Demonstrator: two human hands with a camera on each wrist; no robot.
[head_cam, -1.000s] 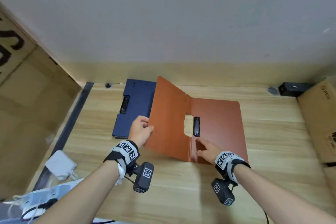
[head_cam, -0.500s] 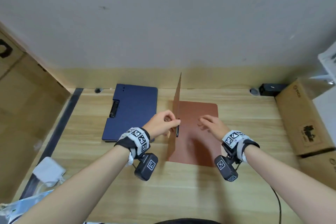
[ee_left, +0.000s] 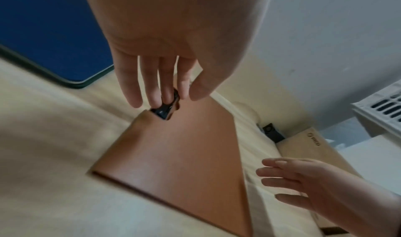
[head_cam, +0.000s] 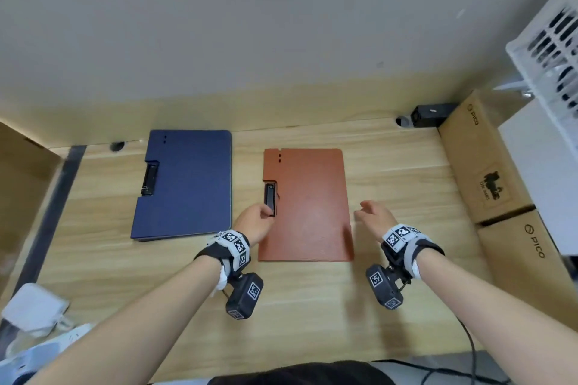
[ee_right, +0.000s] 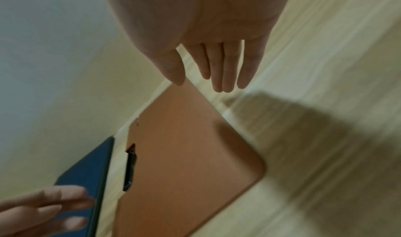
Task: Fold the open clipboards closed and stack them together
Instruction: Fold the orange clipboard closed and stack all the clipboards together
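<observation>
An orange clipboard [head_cam: 309, 209] [ee_left: 180, 155] [ee_right: 184, 163] lies folded flat in the middle of the wooden table [head_cam: 312, 306]. To its left, a small gap away, lies a blue clipboard [head_cam: 187, 187] [ee_left: 43, 26] [ee_right: 84, 177], also folded flat. My left hand [head_cam: 266, 212] [ee_left: 169, 96] hovers at the orange board's left edge, its straight fingers touching the black clip [head_cam: 269, 198] [ee_left: 166, 111]. My right hand [head_cam: 364, 209] [ee_right: 212, 83] floats open just off the orange board's right edge, holding nothing.
Two cardboard boxes [head_cam: 481, 166] [head_cam: 531, 259] line the table's right side, with a black device [head_cam: 433, 114] and a white slotted crate [head_cam: 550, 50] behind them. A white charger [head_cam: 34, 306] and cables lie at the front left. Cardboard [head_cam: 18, 191] stands on the left.
The orange cover swung from standing upright down to the right and now lies flat. My left hand let go of it and dropped to the clip. My right hand moved off to the right.
</observation>
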